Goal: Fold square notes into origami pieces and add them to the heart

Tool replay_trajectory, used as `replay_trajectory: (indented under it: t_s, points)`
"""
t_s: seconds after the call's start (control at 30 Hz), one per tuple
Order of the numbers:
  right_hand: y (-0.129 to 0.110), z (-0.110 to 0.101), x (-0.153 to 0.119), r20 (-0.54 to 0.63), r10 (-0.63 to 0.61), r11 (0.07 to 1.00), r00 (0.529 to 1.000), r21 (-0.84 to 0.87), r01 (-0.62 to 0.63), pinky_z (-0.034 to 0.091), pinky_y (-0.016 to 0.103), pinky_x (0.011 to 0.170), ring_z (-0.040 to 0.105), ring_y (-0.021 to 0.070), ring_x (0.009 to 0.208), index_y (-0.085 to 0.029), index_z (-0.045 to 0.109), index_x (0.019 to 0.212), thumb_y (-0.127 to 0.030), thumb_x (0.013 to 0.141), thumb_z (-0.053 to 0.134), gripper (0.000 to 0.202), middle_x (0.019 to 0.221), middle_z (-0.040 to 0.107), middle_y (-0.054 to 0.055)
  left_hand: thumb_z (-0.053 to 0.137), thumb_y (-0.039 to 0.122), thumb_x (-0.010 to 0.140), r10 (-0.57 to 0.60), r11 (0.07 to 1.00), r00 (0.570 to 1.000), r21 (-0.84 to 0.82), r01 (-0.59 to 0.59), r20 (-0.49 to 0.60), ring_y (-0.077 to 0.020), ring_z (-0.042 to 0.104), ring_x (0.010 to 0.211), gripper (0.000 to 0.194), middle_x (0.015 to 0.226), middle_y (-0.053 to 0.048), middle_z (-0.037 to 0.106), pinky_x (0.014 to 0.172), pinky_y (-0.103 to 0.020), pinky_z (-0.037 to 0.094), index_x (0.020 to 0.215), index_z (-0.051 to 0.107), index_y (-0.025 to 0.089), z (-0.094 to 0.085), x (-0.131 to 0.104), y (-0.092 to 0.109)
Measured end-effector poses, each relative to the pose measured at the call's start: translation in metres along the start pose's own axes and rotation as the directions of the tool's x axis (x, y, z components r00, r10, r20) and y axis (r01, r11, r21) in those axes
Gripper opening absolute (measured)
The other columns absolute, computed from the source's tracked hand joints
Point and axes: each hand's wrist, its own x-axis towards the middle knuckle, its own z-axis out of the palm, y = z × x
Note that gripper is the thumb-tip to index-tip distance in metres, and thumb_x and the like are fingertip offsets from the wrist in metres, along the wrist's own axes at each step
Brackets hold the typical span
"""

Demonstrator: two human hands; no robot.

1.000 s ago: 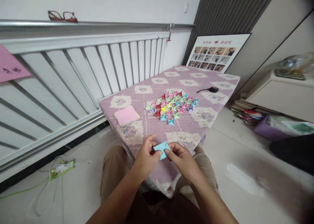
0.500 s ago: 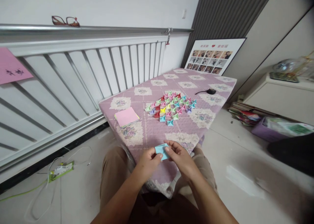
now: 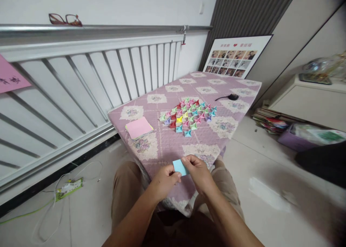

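A small folded square of light blue paper is held over the near corner of the table. My left hand pinches its lower left side between thumb and fingers. On its upper right side my right hand is closed, thumb on top; the fingers behind the paper are partly hidden. Farther back stand rows of several small folded paper pieces in green, pink, red, yellow, blue and purple. To the left lies a stack of square paper sheets, pink on top with other colours at its edges.
A purple flowered tablecloth covers the table. A black object with a cable lies at the right. A white radiator runs along the left, with glasses on the pipe above. A power strip is on the floor.
The blue paper now shows a flat, smooth square face where folded layers showed before. Both hands have shifted their grip slightly on it. The camera view has moved a little.
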Motion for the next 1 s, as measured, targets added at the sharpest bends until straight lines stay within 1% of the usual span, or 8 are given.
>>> replay_trajectory:
  t_s: [0.17, 0.37, 0.5, 0.57, 0.67, 0.77, 0.9, 1.0]
  points:
    - [0.014, 0.000, 0.008, 0.075, 0.132, 0.983, 0.988, 0.118, -0.140, 0.030, 0.023, 0.050, 0.034, 0.0091, 0.053, -0.020, 0.049, 0.066, -0.054, 0.072, 0.064, 0.038, 0.057, 0.040, -0.006, 0.053, 0.023, 0.080, -0.080, 0.997, 0.997, -0.006, 0.080, 0.000, -0.0105, 0.051, 0.057, 0.011, 0.068, 0.001, 0.061, 0.060, -0.024, 0.039, 0.081, 0.059, 0.014, 0.000, 0.006, -0.007]
    - [0.026, -0.006, 0.022, 0.094, 0.063, 0.990, 0.994, -0.132, -0.050, 0.032, 0.022, 0.049, 0.037, 0.0096, 0.053, -0.019, 0.054, 0.067, -0.048, 0.074, 0.059, 0.030, 0.057, 0.044, -0.005, 0.053, 0.025, 0.080, -0.221, 0.975, 0.975, -0.014, 0.221, 0.011, -0.0090, 0.048, 0.053, 0.013, 0.067, 0.002, 0.059, 0.056, -0.022, 0.037, 0.085, 0.060, 0.015, 0.002, 0.009, -0.017]
    - [0.036, -0.008, 0.031, 0.116, 0.048, 0.963, 0.992, -0.267, -0.015, 0.035, 0.023, 0.052, 0.042, 0.0105, 0.055, -0.019, 0.057, 0.067, -0.041, 0.077, 0.056, 0.025, 0.059, 0.050, -0.004, 0.055, 0.027, 0.080, -0.164, 0.980, 0.986, 0.115, 0.159, 0.028, -0.0123, 0.053, 0.061, 0.016, 0.071, 0.000, 0.062, 0.059, -0.024, 0.040, 0.089, 0.062, 0.016, -0.011, 0.015, -0.031]
    - [0.040, -0.007, 0.033, 0.151, 0.037, 0.952, 0.988, -0.305, 0.011, 0.035, 0.023, 0.053, 0.044, 0.0109, 0.055, -0.019, 0.058, 0.066, -0.040, 0.077, 0.055, 0.024, 0.059, 0.052, -0.004, 0.057, 0.026, 0.079, -0.067, 0.962, 0.991, 0.257, 0.095, -0.114, -0.0144, 0.056, 0.071, 0.014, 0.077, -0.001, 0.063, 0.067, -0.026, 0.042, 0.088, 0.063, 0.017, -0.019, 0.020, -0.036]
    - [0.046, -0.005, 0.035, 0.199, -0.008, 0.934, 0.980, -0.348, 0.078, 0.037, 0.024, 0.055, 0.047, 0.0117, 0.057, -0.019, 0.060, 0.066, -0.038, 0.079, 0.055, 0.024, 0.059, 0.054, -0.003, 0.054, 0.020, 0.081, 0.079, 0.895, 0.980, 0.446, 0.010, -0.182, -0.0157, 0.056, 0.081, 0.014, 0.086, -0.001, 0.064, 0.077, -0.028, 0.042, 0.092, 0.063, 0.019, -0.026, 0.029, -0.037]
    - [0.051, -0.003, 0.036, 0.237, -0.052, 0.905, 0.970, -0.400, 0.146, 0.038, 0.025, 0.058, 0.050, 0.0128, 0.060, -0.019, 0.060, 0.069, -0.034, 0.081, 0.052, 0.021, 0.062, 0.057, -0.003, 0.056, 0.018, 0.082, 0.174, 0.770, 0.983, 0.631, -0.099, -0.057, -0.0171, 0.055, 0.086, 0.010, 0.090, -0.003, 0.063, 0.079, -0.029, 0.040, 0.087, 0.064, 0.020, -0.022, 0.037, -0.033]
    - [0.055, -0.001, 0.037, 0.258, -0.117, 0.813, 0.959, -0.530, 0.242, 0.040, 0.026, 0.064, 0.054, 0.0145, 0.067, -0.020, 0.061, 0.073, -0.027, 0.084, 0.050, 0.016, 0.070, 0.061, 0.000, 0.059, 0.022, 0.082, 0.144, 0.596, 0.989, 0.795, -0.112, 0.032, -0.0199, 0.054, 0.087, 0.007, 0.091, -0.005, 0.061, 0.076, -0.030, 0.039, 0.088, 0.063, 0.019, -0.014, 0.042, -0.030]
    - [0.060, -0.004, 0.035, 0.228, -0.229, 0.702, 0.946, -0.634, 0.323, 0.042, 0.029, 0.069, 0.056, 0.0178, 0.076, -0.020, 0.062, 0.080, -0.024, 0.083, 0.053, 0.010, 0.079, 0.062, 0.003, 0.059, 0.023, 0.084, 0.126, 0.553, 0.991, 0.828, -0.098, 0.033, -0.0206, 0.054, 0.090, 0.008, 0.094, -0.005, 0.061, 0.076, -0.031, 0.039, 0.091, 0.063, 0.020, -0.011, 0.042, -0.030]
